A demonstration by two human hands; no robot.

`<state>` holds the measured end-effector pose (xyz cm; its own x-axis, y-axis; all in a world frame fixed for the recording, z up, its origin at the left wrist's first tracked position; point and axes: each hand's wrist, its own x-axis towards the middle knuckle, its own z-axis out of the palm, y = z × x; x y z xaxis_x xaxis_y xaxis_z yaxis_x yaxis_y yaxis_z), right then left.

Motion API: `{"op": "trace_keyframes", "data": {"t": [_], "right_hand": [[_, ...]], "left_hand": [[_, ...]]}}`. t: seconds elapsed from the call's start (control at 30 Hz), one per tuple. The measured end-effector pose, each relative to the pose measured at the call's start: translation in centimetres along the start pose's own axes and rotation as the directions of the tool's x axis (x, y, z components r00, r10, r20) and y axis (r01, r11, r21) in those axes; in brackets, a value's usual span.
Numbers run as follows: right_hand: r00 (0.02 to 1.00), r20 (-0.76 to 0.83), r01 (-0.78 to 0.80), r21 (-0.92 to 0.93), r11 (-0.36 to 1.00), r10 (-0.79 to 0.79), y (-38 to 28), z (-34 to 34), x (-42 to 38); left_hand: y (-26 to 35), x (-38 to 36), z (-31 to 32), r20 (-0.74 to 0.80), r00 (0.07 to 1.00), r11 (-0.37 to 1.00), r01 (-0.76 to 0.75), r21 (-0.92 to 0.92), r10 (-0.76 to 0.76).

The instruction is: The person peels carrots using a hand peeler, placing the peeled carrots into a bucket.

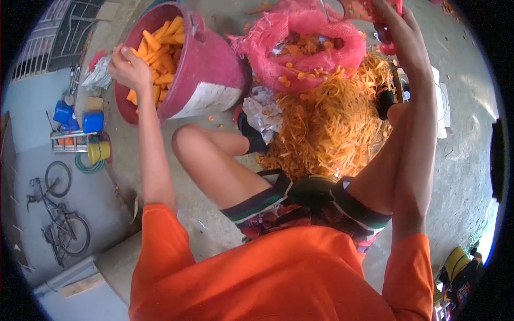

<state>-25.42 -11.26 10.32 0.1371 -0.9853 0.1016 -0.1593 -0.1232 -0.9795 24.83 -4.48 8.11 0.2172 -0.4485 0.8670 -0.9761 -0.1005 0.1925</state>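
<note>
My left hand point(131, 68) reaches over the near left rim of a pink tub point(217, 67), its fingers curled against a peeled carrot point(135, 52). Many more peeled carrots point(164, 63) fill the tub, which leans toward me. At the upper right, my right hand point(400, 35) is closed around a red plastic thing with holes point(360, 9), partly cut off by the frame's top. Left of that hand stands a pink mesh sack point(262, 51) with carrot scraps point(308, 47) inside. A big heap of carrot peelings point(326, 123) lies between my legs.
Crumpled pale wrapping point(263, 109) lies between the tub and the heap. A bicycle point(60, 211) is by the wall at left, with blue containers point(92, 122), a yellow bucket point(98, 152) and a green hose point(88, 165) nearby. Bags point(461, 267) sit at lower right.
</note>
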Motion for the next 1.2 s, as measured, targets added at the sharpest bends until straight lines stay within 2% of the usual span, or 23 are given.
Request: {"op": "trace_keyframes", "data": {"t": [0.07, 0.1, 0.13, 0.17, 0.2, 0.27, 0.3, 0.37, 0.4, 0.47, 0.5, 0.63, 0.73, 0.83, 0.87, 0.9, 0.93, 0.97, 1.0, 1.07, 1.1, 1.17, 1.2], "right_hand": [[0.999, 0.014, -0.036, -0.076, 0.996, 0.037, 0.4, -1.7, 0.8], [0.998, 0.055, 0.018, -0.324, 0.946, 0.0, 0.9, -2.2, 1.3], [0.993, 0.116, 0.085, -0.547, 0.833, -0.025, 1.6, -2.5, 1.7], [0.993, 0.118, 0.077, -0.549, 0.832, -0.014, 2.8, -2.8, 2.0], [0.983, 0.181, 0.108, -0.568, 0.816, -0.004, 4.4, -3.2, 2.2], [0.954, 0.301, 0.176, -0.593, 0.786, 0.013, 7.1, -3.4, 2.8], [0.936, 0.342, 0.265, -0.533, 0.804, -0.082, 7.4, -3.3, 2.4], [0.929, 0.356, 0.302, -0.568, 0.766, -0.102, 6.9, -3.0, 1.8], [0.922, 0.371, 0.334, -0.608, 0.72, -0.114, 7.0, -3.1, 1.8], [0.954, 0.291, 0.242, -0.61, 0.754, -0.071, 8.2, -3.5, 2.0], [0.976, 0.216, 0.15, -0.602, 0.784, -0.021, 8.8, -3.5, 2.0], [0.976, 0.219, 0.146, -0.605, 0.782, -0.013, 9.0, -4.1, 2.6], [0.956, 0.295, 0.185, -0.584, 0.791, -0.006, 7.8, -4.1, 2.9], [0.956, 0.289, 0.153, -0.632, 0.759, 0.048, 6.7, -3.8, 2.3], [0.944, 0.331, 0.224, -0.617, 0.754, -0.01, 7.6, -4.0, 2.5], [0.925, 0.373, 0.3, -0.599, 0.743, -0.073, 8.2, -4.2, 2.7], [0.921, 0.379, 0.319, -0.593, 0.739, -0.093, 8.5, -4.2, 2.9], [0.914, 0.401, 0.313, -0.612, 0.726, -0.055, 8.8, -4.1, 3.2], [0.906, 0.422, 0.308, -0.632, 0.711, -0.018, 9.0, -4.1, 3.2], [0.905, 0.423, 0.333, -0.62, 0.711, -0.055, 9.9, -4.0, 3.0], [0.908, 0.414, 0.332, -0.614, 0.716, -0.066, 10.1, -3.5, 2.9], [0.871, 0.49, 0.352, -0.592, 0.725, -0.024, 9.6, -2.0, 2.9], [0.839, 0.544, 0.354, -0.584, 0.73, 0.028, 9.2, -1.5, 2.8]], "left_hand": [[3.5, -1.3, 1.7, -0.106, 0.979, 0.969, -0.149, 0.2, 0.172], [6.0, -1.6, 3.0, -0.017, 0.966, 0.966, -0.26, -0.017, 0.26], [9.0, -3.1, 4.7, 0.125, 0.952, 0.943, -0.245, -0.227, 0.278], [12.2, -4.9, 6.6, 0.253, 0.915, 0.888, -0.19, -0.418, 0.315], [14.5, -7.0, 8.8, 0.536, 0.794, 0.877, 0.007, -0.481, 0.287], [17.4, -11.5, 14.3, 0.866, 0.302, 0.833, 0.276, -0.48, 0.399], [17.3, -14.3, 18.2, 0.86, 0.094, 0.843, 0.169, -0.511, 0.502], [15.8, -19.6, 24.2, 0.826, 0.045, 0.823, -0.134, -0.552, 0.561], [15.4, -19.9, 26.1, 0.826, 0.045, 0.822, -0.138, -0.552, 0.562], [14.2, -20.3, 29.5, 0.885, 0.172, 0.785, -0.555, -0.276, 0.433], [13.0, -20.1, 31.1, 0.917, 0.192, 0.798, -0.573, -0.186, 0.351], [11.0, -19.0, 33.7, 0.848, 0.183, 0.749, -0.583, -0.314, 0.498], [12.0, -18.4, 32.6, 0.825, 0.225, 0.752, -0.58, -0.315, 0.519], [13.2, -15.7, 28.2, 0.828, 0.472, 0.953, -0.147, -0.266, 0.304], [13.2, -15.1, 26.5, 0.825, 0.478, 0.954, -0.151, -0.26, 0.301], [13.3, -14.3, 24.6, 0.853, 0.487, 0.899, 0.264, -0.35, 0.189], [13.4, -13.4, 22.5, 0.885, 0.456, 0.675, 0.625, -0.391, 0.09], [14.3, -12.0, 19.2, 0.769, 0.622, 0.583, 0.574, -0.575, 0.145], [15.6, -10.7, 15.2, 0.756, 0.64, 0.588, 0.561, -0.583, 0.138], [17.8, -8.7, 8.2, 0.856, 0.515, -0.004, 0.857, -0.516, -0.053], [17.9, -8.0, 6.7, 0.844, 0.533, -0.003, 0.846, -0.534, -0.064], [17.6, -7.7, 3.6, 0.948, 0.197, -0.323, 0.94, -0.111, 0.248], [17.5, -8.4, 3.1, 0.944, 0.217, -0.334, 0.934, -0.128, 0.247]]}}
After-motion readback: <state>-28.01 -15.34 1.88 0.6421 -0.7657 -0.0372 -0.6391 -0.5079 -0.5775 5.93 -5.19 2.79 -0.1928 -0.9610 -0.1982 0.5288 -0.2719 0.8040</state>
